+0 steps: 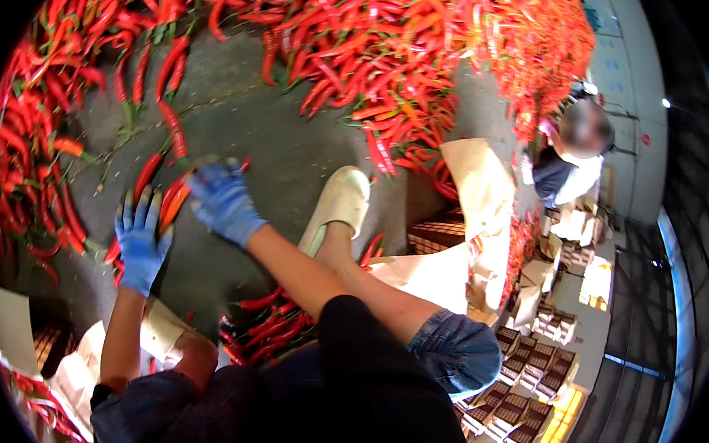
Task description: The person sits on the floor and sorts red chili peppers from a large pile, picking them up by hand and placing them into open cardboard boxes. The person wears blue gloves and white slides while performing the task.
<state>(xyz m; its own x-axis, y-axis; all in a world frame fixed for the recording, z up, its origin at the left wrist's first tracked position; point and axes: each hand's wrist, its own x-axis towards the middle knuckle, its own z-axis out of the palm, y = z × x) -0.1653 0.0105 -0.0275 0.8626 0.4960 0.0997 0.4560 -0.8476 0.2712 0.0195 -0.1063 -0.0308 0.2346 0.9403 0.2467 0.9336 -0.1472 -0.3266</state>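
My left hand (141, 242), in a blue knitted glove with soiled fingertips, lies palm down with its fingers apart, low over the floor. Red chili peppers show beside and below its edges. To its right, my right hand (225, 201) wears a matching glove and reaches in from the right. Its fingertips are blurred, so any grip on a pepper is hidden. Between the two hands lies an orange-red chili pepper (176, 204). A red chili pepper (173, 131) with a green stem rests just above them. A small red pepper tip pokes out past my right fingers.
A large heap of red chili peppers (366, 33) curves around the concrete floor (229, 74). My light clogs (338, 205) stand on the floor. Paper-lined crates (439, 236) sit at right, more peppers (268, 332) between my legs. Another person (568, 167) is beyond, near stacked crates (513, 414).
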